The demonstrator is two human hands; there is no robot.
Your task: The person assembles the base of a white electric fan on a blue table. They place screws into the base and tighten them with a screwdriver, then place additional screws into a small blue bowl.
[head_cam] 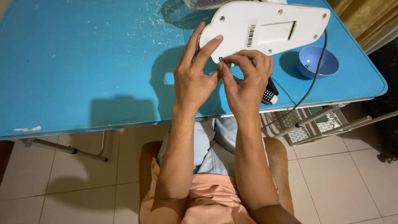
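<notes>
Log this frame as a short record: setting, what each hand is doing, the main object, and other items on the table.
setting: person seated at a blue table, tiled floor below
main object: white fan base, underside up, grille at the table's far edge
left hand: fingers spread against the base's near end
right hand: pinching a small screw at the base's edge
cord: dark, runs off the table's front edge
other items: blue bowl; remote partly hidden under the right hand

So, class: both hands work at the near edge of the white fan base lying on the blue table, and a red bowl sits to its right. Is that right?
Not quite. The bowl is blue, not red, as the head view shows. The rest holds: the left hand and right hand are at the near edge of the white fan base on the blue table.
</notes>
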